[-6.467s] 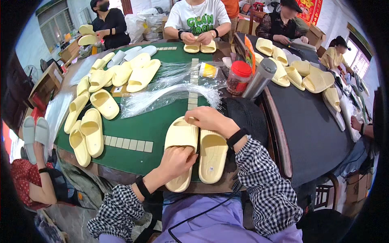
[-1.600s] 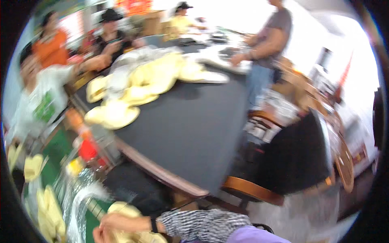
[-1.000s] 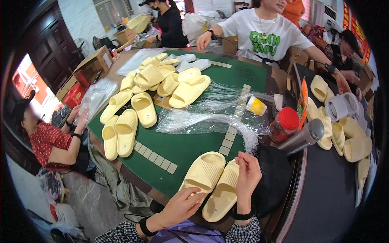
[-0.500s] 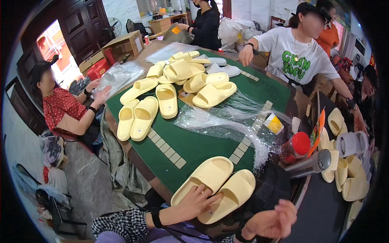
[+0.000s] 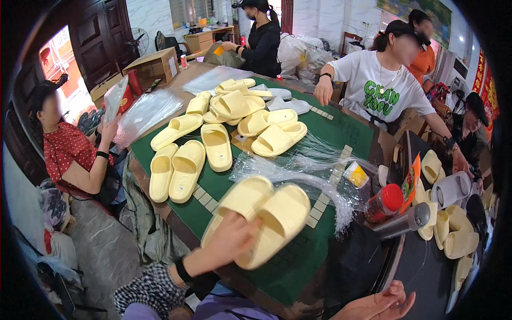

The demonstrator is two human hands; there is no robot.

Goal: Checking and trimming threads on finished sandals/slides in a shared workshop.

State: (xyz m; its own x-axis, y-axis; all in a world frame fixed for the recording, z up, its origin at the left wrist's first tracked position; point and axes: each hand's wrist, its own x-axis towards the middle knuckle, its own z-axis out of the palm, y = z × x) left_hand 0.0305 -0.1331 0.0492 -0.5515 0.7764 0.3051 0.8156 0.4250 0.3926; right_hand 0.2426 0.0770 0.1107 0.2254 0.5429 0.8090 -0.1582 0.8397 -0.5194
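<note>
Two yellow slippers [image 5: 261, 218] in left hand [image 5: 232, 240]; red-lidded jar [image 5: 383, 204] nearby.

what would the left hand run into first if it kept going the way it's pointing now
The left hand points up and away across the green table, gripping a pair of yellow slides. Straight on, it would probably first meet the heap of clear plastic bags beyond the slides' toes, though depth is hard to judge here.

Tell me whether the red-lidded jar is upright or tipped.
Upright: the red-lidded jar stands on the table edge, lid on top.
</note>
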